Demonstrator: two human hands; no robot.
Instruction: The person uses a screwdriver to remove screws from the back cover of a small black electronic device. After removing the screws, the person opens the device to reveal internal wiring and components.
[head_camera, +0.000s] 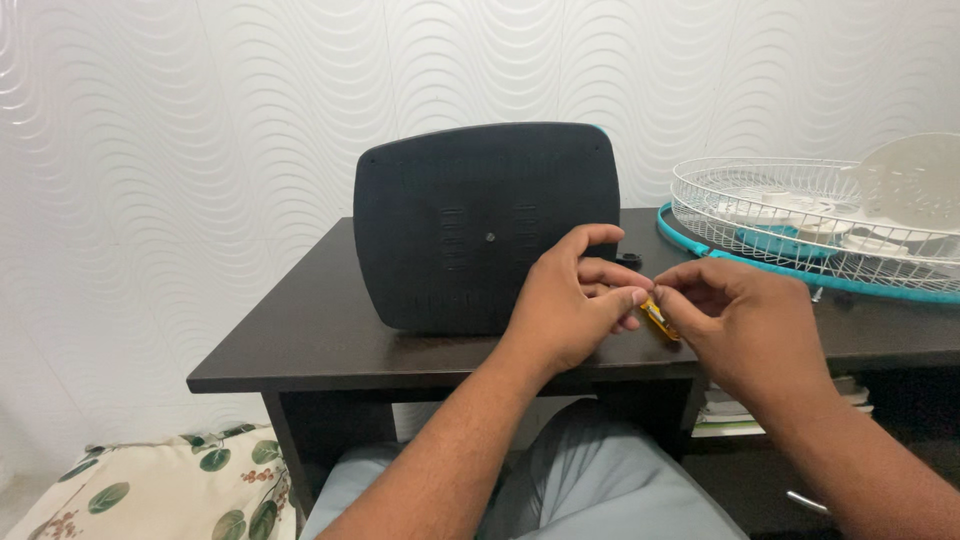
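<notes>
A small yellow-orange tool with a slim plastic handle (659, 318) is being held between both hands just above the front edge of the dark wooden counter (300, 340). The right hand (745, 325) is pinching its handle in a clenched grip, while the left hand (575, 300) is closing fingertips around its tip end. Just behind is standing a black rounded plastic housing (487, 225); a white wire fan guard with a teal rim (800, 225) is lying to the right.

Both hands (660, 310) pinching small orange piece (658, 318), black fan base (487, 225) behind
</notes>
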